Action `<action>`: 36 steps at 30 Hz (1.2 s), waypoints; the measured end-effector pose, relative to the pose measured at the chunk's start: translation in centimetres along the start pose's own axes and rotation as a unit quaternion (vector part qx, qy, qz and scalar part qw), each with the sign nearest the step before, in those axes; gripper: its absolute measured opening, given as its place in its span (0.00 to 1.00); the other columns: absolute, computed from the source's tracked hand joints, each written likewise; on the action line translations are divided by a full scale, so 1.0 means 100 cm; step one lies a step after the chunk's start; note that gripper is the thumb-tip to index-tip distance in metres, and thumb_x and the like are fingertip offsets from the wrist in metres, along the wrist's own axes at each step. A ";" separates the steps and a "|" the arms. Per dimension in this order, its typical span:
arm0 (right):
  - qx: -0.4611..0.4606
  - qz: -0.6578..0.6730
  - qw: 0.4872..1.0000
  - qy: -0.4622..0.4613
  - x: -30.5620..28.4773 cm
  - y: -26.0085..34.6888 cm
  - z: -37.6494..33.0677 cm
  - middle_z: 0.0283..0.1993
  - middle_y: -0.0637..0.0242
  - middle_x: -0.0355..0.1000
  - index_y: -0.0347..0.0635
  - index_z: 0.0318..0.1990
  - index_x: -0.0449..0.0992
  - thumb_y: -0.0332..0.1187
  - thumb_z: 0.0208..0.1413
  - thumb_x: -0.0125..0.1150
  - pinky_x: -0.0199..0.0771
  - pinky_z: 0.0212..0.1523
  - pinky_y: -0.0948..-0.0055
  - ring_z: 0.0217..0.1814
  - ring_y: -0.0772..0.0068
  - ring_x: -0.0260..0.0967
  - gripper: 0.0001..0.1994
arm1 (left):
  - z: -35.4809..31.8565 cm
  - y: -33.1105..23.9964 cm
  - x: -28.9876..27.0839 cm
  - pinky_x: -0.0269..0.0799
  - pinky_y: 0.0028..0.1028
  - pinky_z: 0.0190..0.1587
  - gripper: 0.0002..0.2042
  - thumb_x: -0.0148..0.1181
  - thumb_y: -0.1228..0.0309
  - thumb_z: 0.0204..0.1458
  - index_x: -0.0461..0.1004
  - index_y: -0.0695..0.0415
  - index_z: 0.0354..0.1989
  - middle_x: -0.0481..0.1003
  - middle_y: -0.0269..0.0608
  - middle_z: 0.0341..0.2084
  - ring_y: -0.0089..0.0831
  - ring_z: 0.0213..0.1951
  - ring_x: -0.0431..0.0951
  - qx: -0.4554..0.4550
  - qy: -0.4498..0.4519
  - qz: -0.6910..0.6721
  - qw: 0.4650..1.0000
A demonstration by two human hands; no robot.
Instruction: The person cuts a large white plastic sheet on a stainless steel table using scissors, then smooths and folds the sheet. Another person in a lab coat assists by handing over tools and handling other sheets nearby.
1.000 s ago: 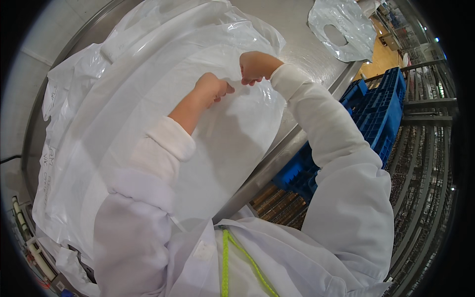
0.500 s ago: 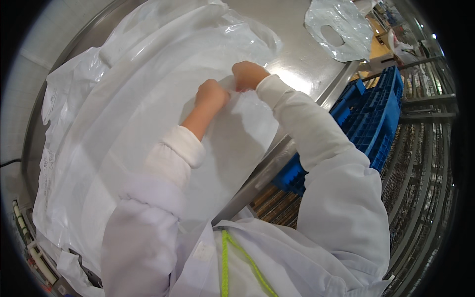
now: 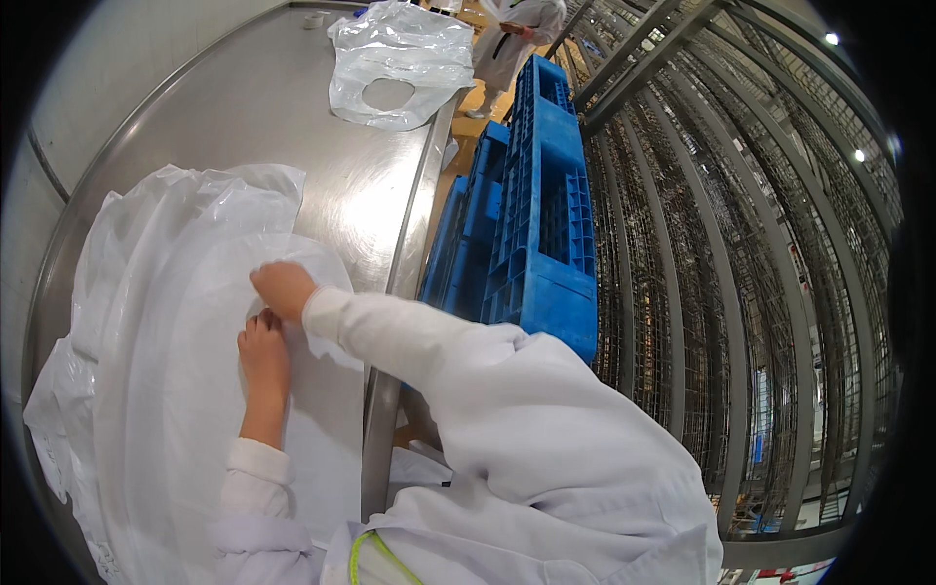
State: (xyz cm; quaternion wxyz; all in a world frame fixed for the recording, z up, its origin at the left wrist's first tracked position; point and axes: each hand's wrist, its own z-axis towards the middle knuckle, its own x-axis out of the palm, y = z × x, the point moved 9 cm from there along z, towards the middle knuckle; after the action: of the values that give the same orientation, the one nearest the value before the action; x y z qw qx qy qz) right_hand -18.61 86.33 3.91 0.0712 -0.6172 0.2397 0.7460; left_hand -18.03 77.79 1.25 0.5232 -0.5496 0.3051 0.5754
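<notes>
A crumpled clear plastic bag [image 3: 400, 60] lies at the far end of the steel table [image 3: 283, 117], with blue plastic pallets [image 3: 531, 224] upright beside it and wire racks [image 3: 741, 292] beyond.

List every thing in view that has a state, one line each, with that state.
Left hand: bare, fingers curled on the plastic sheet.
Right hand: bare, closed, pressing on the same sheet.
White plastic sheet: spread on the table, crumpled at its far edge.
Clear plastic bag: crumpled, lying at the table's far end.
Steel table: shiny.
Blue pallets: stood on edge beside the table.
Wire racks: upright.
</notes>
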 end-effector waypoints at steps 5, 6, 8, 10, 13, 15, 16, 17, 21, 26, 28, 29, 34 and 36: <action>0.010 0.104 0.994 0.014 0.017 0.004 -0.055 0.55 0.57 0.64 0.47 0.48 0.70 0.36 0.51 0.54 0.62 0.54 0.55 0.60 0.54 0.59 0.16 | -0.038 -0.020 -0.025 0.60 0.39 0.51 0.17 0.50 0.71 0.54 0.67 0.59 0.52 0.64 0.47 0.55 0.44 0.57 0.61 0.033 -0.022 -0.023 0.999; -0.018 0.100 0.994 -0.036 0.014 0.002 -0.065 0.60 0.58 0.60 0.49 0.53 0.69 0.38 0.53 0.52 0.57 0.58 0.51 0.65 0.53 0.54 0.19 | -0.045 -0.020 -0.024 0.59 0.41 0.52 0.18 0.50 0.70 0.54 0.66 0.58 0.53 0.63 0.49 0.56 0.45 0.58 0.60 0.037 -0.023 -0.023 0.999; 0.033 0.038 0.999 0.018 0.019 0.007 -0.073 0.67 0.61 0.46 0.55 0.61 0.59 0.45 0.55 0.48 0.43 0.63 0.45 0.70 0.53 0.39 0.24 | -0.068 -0.009 -0.027 0.56 0.44 0.55 0.20 0.51 0.68 0.53 0.65 0.57 0.55 0.61 0.51 0.57 0.48 0.60 0.57 0.022 0.009 -0.029 0.999; 0.100 -0.002 0.992 0.071 0.019 0.004 -0.077 0.72 0.63 0.37 0.59 0.65 0.51 0.51 0.57 0.43 0.33 0.65 0.40 0.73 0.52 0.30 0.29 | -0.092 0.002 -0.033 0.53 0.47 0.57 0.22 0.53 0.66 0.53 0.64 0.55 0.57 0.58 0.53 0.59 0.51 0.61 0.55 0.005 0.067 -0.055 0.996; 0.246 -0.005 0.962 0.119 0.011 -0.027 -0.078 0.73 0.62 0.31 0.59 0.68 0.43 0.57 0.55 0.41 0.29 0.65 0.39 0.73 0.48 0.25 0.35 | -0.158 0.048 -0.046 0.52 0.50 0.58 0.25 0.55 0.65 0.50 0.62 0.53 0.59 0.55 0.53 0.61 0.53 0.61 0.53 -0.068 0.099 -0.055 0.991; 0.386 0.028 0.921 0.028 0.003 -0.076 -0.087 0.72 0.57 0.31 0.54 0.68 0.43 0.59 0.52 0.46 0.29 0.65 0.40 0.73 0.46 0.24 0.39 | -0.232 0.104 -0.063 0.49 0.49 0.60 0.27 0.56 0.66 0.49 0.60 0.53 0.60 0.54 0.53 0.61 0.53 0.62 0.52 -0.171 0.086 -0.018 0.981; 0.442 0.039 0.896 0.007 -0.003 -0.087 -0.092 0.71 0.53 0.33 0.45 0.67 0.42 0.60 0.48 0.51 0.31 0.65 0.41 0.73 0.45 0.26 0.46 | -0.281 0.132 -0.078 0.48 0.48 0.61 0.28 0.57 0.66 0.49 0.59 0.53 0.61 0.54 0.53 0.61 0.54 0.63 0.51 -0.240 0.073 0.001 0.968; 0.473 0.035 0.880 0.003 -0.012 -0.089 -0.096 0.70 0.51 0.38 0.38 0.67 0.41 0.60 0.44 0.57 0.35 0.64 0.40 0.72 0.46 0.30 0.50 | -0.329 0.152 -0.095 0.47 0.47 0.62 0.29 0.57 0.66 0.49 0.58 0.53 0.61 0.54 0.53 0.62 0.54 0.63 0.50 -0.320 0.069 0.013 0.945; 0.419 0.148 0.896 0.009 0.001 -0.074 -0.065 0.62 0.54 0.56 0.37 0.58 0.60 0.43 0.42 0.66 0.57 0.58 0.49 0.65 0.50 0.50 0.36 | -0.518 0.212 -0.118 0.48 0.43 0.63 0.28 0.56 0.65 0.52 0.56 0.55 0.62 0.55 0.53 0.61 0.49 0.63 0.52 -0.480 0.035 0.013 0.877; 0.329 0.200 0.921 -0.051 0.029 -0.064 -0.052 0.49 0.52 0.68 0.36 0.44 0.73 0.34 0.46 0.57 0.66 0.52 0.55 0.53 0.51 0.64 0.17 | -0.542 0.172 -0.144 0.53 0.39 0.62 0.31 0.56 0.58 0.51 0.59 0.72 0.56 0.61 0.65 0.55 0.53 0.58 0.59 -0.454 0.047 -0.052 0.888; 0.277 0.135 0.945 -0.111 0.003 0.035 -0.049 0.44 0.52 0.70 0.35 0.42 0.73 0.32 0.47 0.54 0.68 0.50 0.60 0.47 0.52 0.68 0.15 | -0.568 0.165 -0.146 0.52 0.39 0.62 0.27 0.54 0.62 0.53 0.57 0.63 0.59 0.59 0.56 0.58 0.47 0.60 0.57 -0.480 0.005 -0.097 0.872; 0.268 0.179 0.937 -0.131 0.001 0.055 -0.047 0.41 0.51 0.70 0.34 0.41 0.73 0.32 0.48 0.53 0.69 0.48 0.62 0.44 0.52 0.69 0.14 | -0.573 0.163 -0.146 0.52 0.39 0.62 0.26 0.53 0.65 0.54 0.56 0.58 0.61 0.58 0.52 0.59 0.44 0.62 0.56 -0.483 -0.016 -0.122 0.867; 0.039 0.336 0.919 -0.203 -0.042 0.094 -0.035 0.37 0.49 0.70 0.34 0.37 0.69 0.31 0.52 0.49 0.67 0.39 0.61 0.39 0.50 0.68 0.10 | -0.458 0.112 -0.186 0.46 0.39 0.64 0.24 0.51 0.65 0.56 0.57 0.56 0.61 0.55 0.47 0.61 0.44 0.63 0.53 -0.380 -0.027 -0.221 0.898; -0.027 0.356 0.917 -0.178 -0.065 0.182 -0.046 0.34 0.49 0.70 0.34 0.36 0.68 0.30 0.51 0.49 0.67 0.37 0.61 0.37 0.50 0.69 0.09 | -0.453 0.127 -0.197 0.46 0.38 0.64 0.24 0.49 0.64 0.58 0.56 0.56 0.62 0.54 0.46 0.62 0.42 0.63 0.54 -0.353 -0.133 -0.394 0.838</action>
State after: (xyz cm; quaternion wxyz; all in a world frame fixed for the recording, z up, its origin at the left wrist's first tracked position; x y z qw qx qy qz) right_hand -20.40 69.59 14.42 -0.1745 -0.3496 0.4067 0.8258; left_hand -18.75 27.21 7.63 0.5117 -0.6894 -0.2337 0.4565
